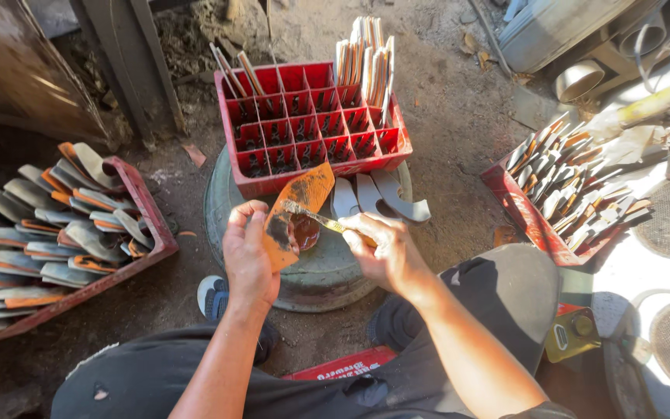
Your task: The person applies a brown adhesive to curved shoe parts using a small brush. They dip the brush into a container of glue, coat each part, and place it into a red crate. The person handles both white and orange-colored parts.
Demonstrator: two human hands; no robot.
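Centrally, the left hand grips a curved orange-coated metal blade, fingers pressed together around its lower left edge, thumb on the face. The blade stands tilted, its tip pointing up and to the right, over a round metal drum that serves as worktop.

The right hand pinches a thin yellow-handled brush; its fingers are curled shut on the handle, and the brush tip touches the blade's dark, wet middle patch.

Behind the blade: a red compartmented crate on the drum, with a few blades standing in its far cells. Just right of the held blade, three grey uncoated blades lean against the crate.

Left: a red tray stacked with grey-and-orange blades. Right: a second red tray, likewise filled.
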